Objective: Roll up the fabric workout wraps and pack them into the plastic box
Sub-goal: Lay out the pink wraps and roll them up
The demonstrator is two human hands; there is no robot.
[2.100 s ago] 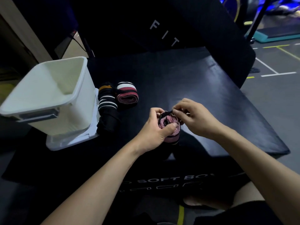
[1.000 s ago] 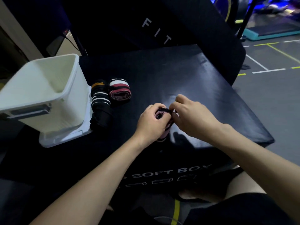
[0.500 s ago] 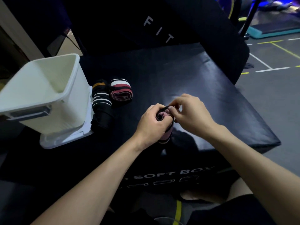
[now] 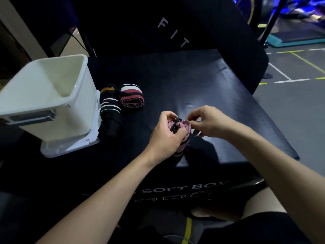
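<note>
Both hands held the pink wrap (image 4: 182, 136) just above the black soft box (image 4: 202, 88). The left hand (image 4: 167, 136) was curled round the roll's body, thumb pressed near its top end, while the right hand (image 4: 207, 122) pinched at the top edge with thumb and forefinger, beside a thin black loop (image 4: 176, 124) crossing the end of the coil. Whether the right fingers held the loop itself or the fabric edge could not be told.

Near the left edge stood the white plastic box (image 4: 58, 103), open and set on its lid (image 4: 73, 147), nothing visible inside it. Just beside it lay a black striped wrap (image 4: 110, 108), and touching that, a red and white roll (image 4: 131, 99); neither was packed yet.

The wrap looked light, soft and springy, so the coil would likely loosen if the squeeze slackened. It would best be held round the middle with a full encircling grip, the loose end pinned under a thumb until the loop was secured. Gripping only the end face would risk the layers telescoping out.
</note>
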